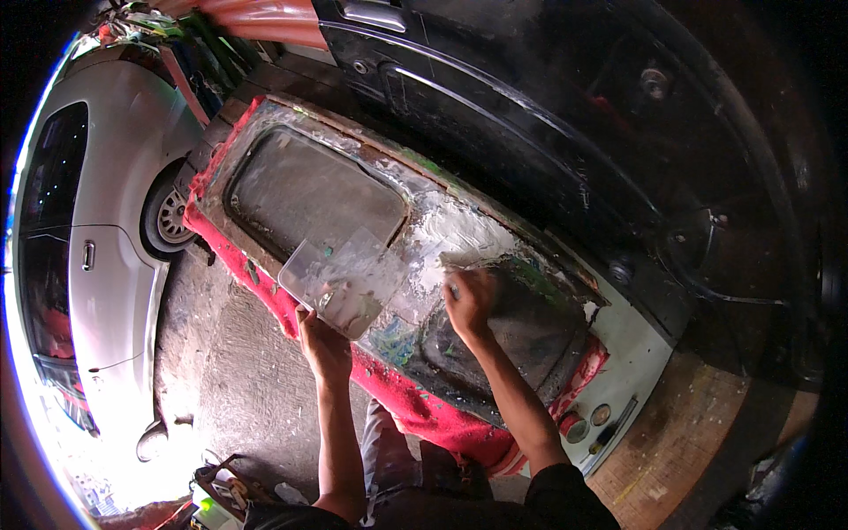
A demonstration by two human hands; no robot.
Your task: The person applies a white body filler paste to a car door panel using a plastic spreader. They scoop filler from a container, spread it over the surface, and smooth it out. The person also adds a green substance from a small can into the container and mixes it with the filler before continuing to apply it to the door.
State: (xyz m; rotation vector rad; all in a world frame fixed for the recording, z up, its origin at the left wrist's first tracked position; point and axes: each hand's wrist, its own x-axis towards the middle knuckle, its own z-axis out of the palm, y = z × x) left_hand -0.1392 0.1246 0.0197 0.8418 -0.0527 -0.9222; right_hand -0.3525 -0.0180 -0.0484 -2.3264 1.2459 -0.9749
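Note:
A worn vehicle panel (380, 168) with a rounded window-like recess lies across a red cloth. Thick white putty (459, 231) is smeared over its middle. My left hand (323, 346) is closed on the near edge of a clear plastic tub (309, 276), which is tilted over the panel and has greyish-white paste inside. My right hand (471, 302) is closed at the near edge of the putty, fingers curled. A thin brownish edge shows by its fingertips, too small to name. Next to that hand lies the dark lower part of the panel.
The red cloth (411, 397) hangs over the near side. A round tin (574, 428) stands on a pale surface at the right. Behind the panel rises a large black vehicle body part (565, 115). A silver car (124, 177) stands at the left.

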